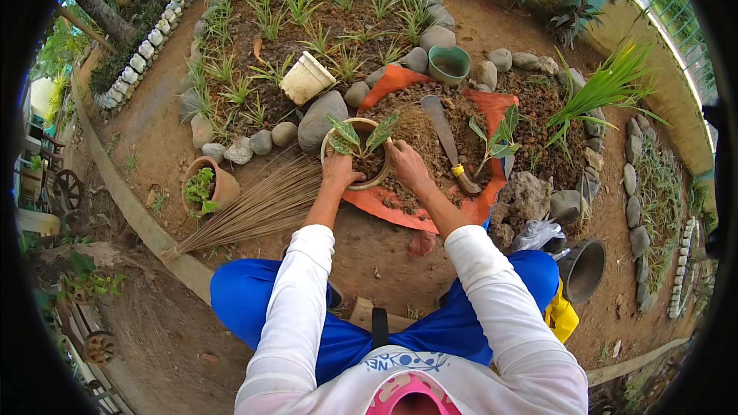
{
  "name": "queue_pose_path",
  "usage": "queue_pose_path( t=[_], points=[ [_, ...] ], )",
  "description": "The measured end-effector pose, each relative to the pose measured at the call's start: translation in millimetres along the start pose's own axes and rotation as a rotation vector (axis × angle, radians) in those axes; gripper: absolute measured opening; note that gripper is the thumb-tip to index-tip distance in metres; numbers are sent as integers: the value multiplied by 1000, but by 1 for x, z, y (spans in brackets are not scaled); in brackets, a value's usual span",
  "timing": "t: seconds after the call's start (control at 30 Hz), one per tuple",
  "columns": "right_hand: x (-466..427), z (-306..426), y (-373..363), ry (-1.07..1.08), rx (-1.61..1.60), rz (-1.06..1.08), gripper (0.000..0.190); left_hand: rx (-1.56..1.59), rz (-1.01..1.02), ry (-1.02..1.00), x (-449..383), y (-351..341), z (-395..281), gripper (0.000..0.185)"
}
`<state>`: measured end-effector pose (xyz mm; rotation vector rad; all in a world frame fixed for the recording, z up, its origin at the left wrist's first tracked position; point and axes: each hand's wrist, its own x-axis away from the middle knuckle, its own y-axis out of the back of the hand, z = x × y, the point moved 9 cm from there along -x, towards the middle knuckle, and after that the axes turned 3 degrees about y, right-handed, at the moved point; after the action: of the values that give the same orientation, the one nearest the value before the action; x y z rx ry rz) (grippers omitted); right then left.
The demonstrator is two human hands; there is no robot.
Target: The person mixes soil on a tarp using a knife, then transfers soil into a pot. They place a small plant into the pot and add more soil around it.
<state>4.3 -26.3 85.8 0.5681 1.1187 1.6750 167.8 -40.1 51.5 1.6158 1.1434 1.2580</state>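
A round plant pot point(376, 180) stands before me with a variegated leafy plant point(362, 141) and soil inside. My left hand point(340, 170) is at the pot's left side, its thumb over the soil and its other fingers partly hidden. My right hand point(408, 166) grips the right rim. Beside the pot, loose soil point(403, 112) lies heaped on an orange sheet point(385, 206). A large knife with a wooden handle point(441, 127) rests on that soil. Right of the knife lies a leafy cutting point(497, 137).
A stick broom point(259, 202) and a tilted clay pot point(225, 187) lie to the left. A white pot point(307, 79) and a green pot point(449, 64) are beyond, near the stone-edged bed point(323, 118). A dark metal pot point(583, 271) lies at right.
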Motion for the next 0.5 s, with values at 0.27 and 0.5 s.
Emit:
queue_pose_path(
  t=[0.27, 0.5],
  points=[
    [-53, 33, -32, -196, 143, 396, 16, 108, 5, 4, -8, -11, 21, 69],
    [-48, 26, -63, -184, 113, 254, 13, 398, -255, -105, 3, -8, 30, 56]
  ],
)
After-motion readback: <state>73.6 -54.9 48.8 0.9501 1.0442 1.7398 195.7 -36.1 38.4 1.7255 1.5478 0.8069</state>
